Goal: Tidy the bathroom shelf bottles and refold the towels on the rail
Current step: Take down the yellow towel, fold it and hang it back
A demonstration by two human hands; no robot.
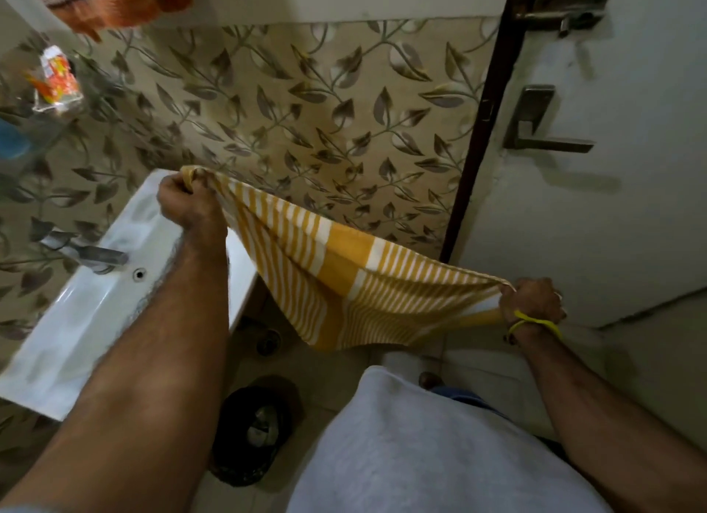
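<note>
Between the white basin (88,302) and the pale door (612,206), a yellow-and-white striped towel (344,283) was held stretched in open air before the leaf-patterned tiled wall (306,110). The left hand (187,202) was fisted round 1 bunched corner above the basin's rim; the right hand (533,302), a yellow band (535,323) at its wrist, gripped the opposite corner close to the door's lower edge. The soft woven cloth sagged in the middle, its hem hanging clear of the floor. An orange towel (122,3) hung at upper left, well apart. A metal tap (88,254) projected over the glossy basin.
</note>
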